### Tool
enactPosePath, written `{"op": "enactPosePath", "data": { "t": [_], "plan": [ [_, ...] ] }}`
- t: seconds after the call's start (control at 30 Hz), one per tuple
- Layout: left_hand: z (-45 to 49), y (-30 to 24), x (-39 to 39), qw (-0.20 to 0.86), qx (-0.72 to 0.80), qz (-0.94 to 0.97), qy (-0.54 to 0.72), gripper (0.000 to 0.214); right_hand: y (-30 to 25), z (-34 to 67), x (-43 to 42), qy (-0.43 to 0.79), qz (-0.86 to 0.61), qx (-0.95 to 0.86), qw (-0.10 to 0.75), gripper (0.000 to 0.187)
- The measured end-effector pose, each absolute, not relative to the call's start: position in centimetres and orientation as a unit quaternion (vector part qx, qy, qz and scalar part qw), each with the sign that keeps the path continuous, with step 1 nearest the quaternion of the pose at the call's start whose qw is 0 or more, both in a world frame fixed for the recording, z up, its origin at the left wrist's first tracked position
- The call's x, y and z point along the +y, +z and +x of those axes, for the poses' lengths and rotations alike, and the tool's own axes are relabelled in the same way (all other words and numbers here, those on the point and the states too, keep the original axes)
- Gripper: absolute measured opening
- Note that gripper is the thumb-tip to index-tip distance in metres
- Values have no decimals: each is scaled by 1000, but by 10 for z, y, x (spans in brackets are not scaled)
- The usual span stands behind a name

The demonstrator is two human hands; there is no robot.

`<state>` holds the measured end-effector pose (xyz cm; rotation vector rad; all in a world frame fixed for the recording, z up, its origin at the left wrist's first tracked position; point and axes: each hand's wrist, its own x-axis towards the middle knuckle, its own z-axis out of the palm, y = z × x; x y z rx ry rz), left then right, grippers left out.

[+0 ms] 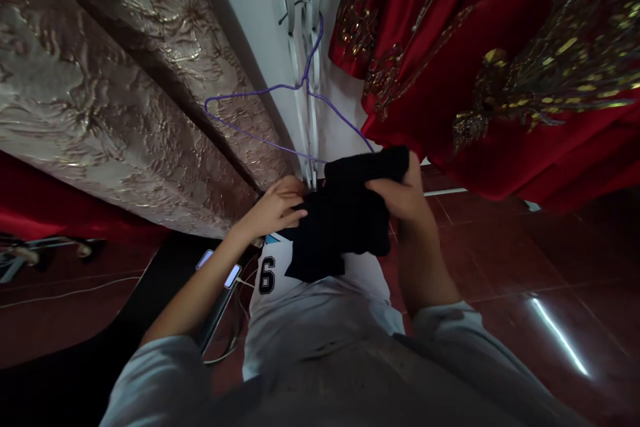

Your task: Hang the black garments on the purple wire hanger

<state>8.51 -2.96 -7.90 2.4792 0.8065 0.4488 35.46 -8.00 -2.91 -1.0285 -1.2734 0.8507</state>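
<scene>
A black garment (345, 220) hangs bunched between both my hands at waist height. My left hand (277, 207) pinches its left edge with the fingers closed. Gripping the upper right part of the cloth, my right hand (403, 197) has its fingers curled over the fabric. A purple wire hanger (260, 95) hangs on the white wall just above and behind the garment, with its right arm running down toward the cloth. Below the garment I see my white shorts with the number 6 (267, 275).
A gold embossed curtain (100, 93) fills the upper left. A red gold-embroidered fabric (500, 67) hangs at the upper right. Two phones on cables (220, 268) lie on a black surface at my left. The floor is glossy red-brown tile (525, 267).
</scene>
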Motion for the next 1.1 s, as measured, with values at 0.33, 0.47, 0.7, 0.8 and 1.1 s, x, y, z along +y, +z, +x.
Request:
{"op": "enactPosePath", "data": {
  "t": [0.33,0.47,0.7,0.8,1.1],
  "plan": [
    [84,-51,-55,430,277,797,322,54,-13,307,-60,526,-444,-557,465,24],
    [87,-53,-63,415,230,862,178,43,-13,319,-61,505,-456,-531,505,19],
    [78,-36,-78,576,242,726,287,45,-9,333,-45,539,-449,-423,573,13],
    [63,-31,-70,573,297,668,372,57,-15,333,-34,541,-469,-414,562,9],
    [58,-39,-79,330,330,870,161,22,-95,290,-6,388,-425,-571,586,21]
  ]
}}
